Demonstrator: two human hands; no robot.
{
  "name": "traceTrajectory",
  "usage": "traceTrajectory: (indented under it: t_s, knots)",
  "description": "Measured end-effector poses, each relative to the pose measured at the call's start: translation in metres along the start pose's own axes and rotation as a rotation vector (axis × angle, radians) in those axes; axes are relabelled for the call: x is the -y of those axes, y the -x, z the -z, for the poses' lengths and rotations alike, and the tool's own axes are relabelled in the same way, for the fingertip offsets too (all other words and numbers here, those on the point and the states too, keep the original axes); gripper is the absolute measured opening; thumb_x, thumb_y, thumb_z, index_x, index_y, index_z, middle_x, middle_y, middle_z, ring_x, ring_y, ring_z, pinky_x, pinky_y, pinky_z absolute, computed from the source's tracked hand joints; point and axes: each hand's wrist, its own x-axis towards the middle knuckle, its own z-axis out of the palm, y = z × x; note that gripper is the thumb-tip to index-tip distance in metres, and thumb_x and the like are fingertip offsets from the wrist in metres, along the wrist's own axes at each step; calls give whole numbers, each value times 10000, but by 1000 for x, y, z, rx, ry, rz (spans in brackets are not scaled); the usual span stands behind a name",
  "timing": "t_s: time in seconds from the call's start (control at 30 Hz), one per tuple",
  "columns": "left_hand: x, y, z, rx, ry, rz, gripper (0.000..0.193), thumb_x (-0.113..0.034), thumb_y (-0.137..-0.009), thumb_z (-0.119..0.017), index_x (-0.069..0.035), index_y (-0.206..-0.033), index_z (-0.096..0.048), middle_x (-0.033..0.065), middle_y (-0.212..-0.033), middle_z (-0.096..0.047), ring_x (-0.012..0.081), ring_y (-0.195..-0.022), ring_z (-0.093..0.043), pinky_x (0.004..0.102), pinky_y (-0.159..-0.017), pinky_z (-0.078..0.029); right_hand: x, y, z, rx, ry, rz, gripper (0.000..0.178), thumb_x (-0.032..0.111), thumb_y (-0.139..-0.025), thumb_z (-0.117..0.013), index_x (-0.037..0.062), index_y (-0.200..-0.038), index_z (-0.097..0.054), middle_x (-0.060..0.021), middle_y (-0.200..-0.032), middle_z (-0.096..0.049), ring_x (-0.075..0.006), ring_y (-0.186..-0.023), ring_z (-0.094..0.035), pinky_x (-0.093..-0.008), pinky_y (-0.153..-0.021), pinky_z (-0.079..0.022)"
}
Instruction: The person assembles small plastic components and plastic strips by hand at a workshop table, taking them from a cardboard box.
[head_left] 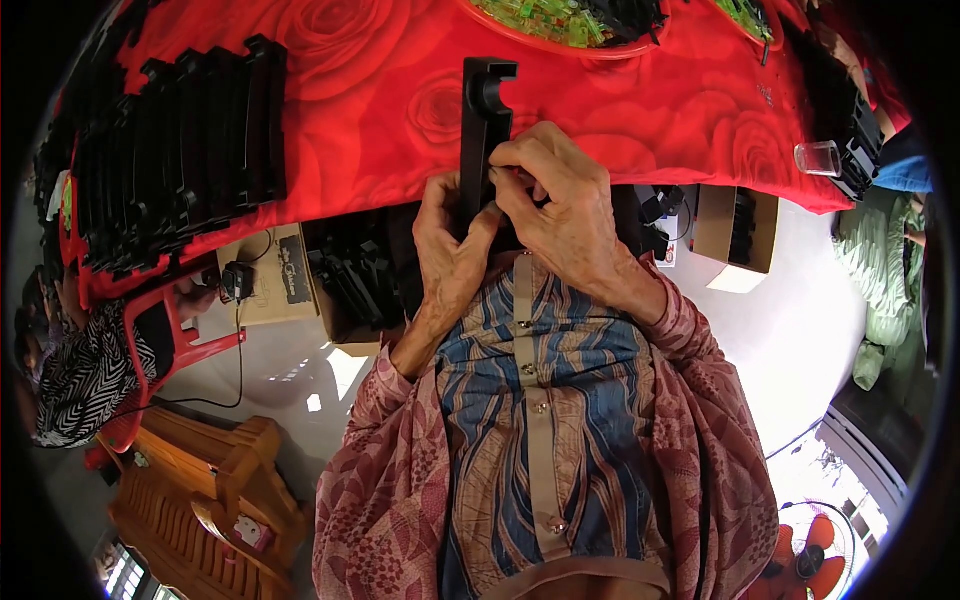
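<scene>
A long black plastic piece (478, 150) with a curved notch near its top stands upright at the near edge of the red tablecloth. My left hand (452, 240) is closed around its lower end, thumb on the near side. My right hand (565, 195) is pinched against the right side of the same piece. Its fingertips are bent together there, and whatever they hold is too small or hidden to make out. The lower end of the piece disappears behind my fingers.
Similar black pieces (185, 150) lie stacked at the left of the tablecloth (390, 90). An orange-rimmed basin (560, 45) holds small yellow-green parts. A clear cup (818, 158) is at the right edge. Below are a cardboard box (735, 235) and a red chair (190, 350).
</scene>
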Motion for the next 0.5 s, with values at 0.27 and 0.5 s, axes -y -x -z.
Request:
traceTrajectory:
  t_s: [0.27,0.5]
  knots:
    - [8,-3,5,81,184,44,229,-11,-856,-612,10,-1068,-529,53,-948,-602,92,-840,-585,243,-755,-482,-1,0,2,62,29,21,159,-23,-775,-643,13,-929,-627,-105,-822,-580,-279,-649,-621,-363,-535,-493]
    - [9,-5,5,45,149,35,198,-5,-845,-631,0,-1024,-548,28,-922,-591,74,-824,-548,231,-726,-459,3,-3,5,112,45,-7,141,-15,-775,-641,10,-908,-600,-119,-816,-561,-300,-648,-604,-378,-538,-477]
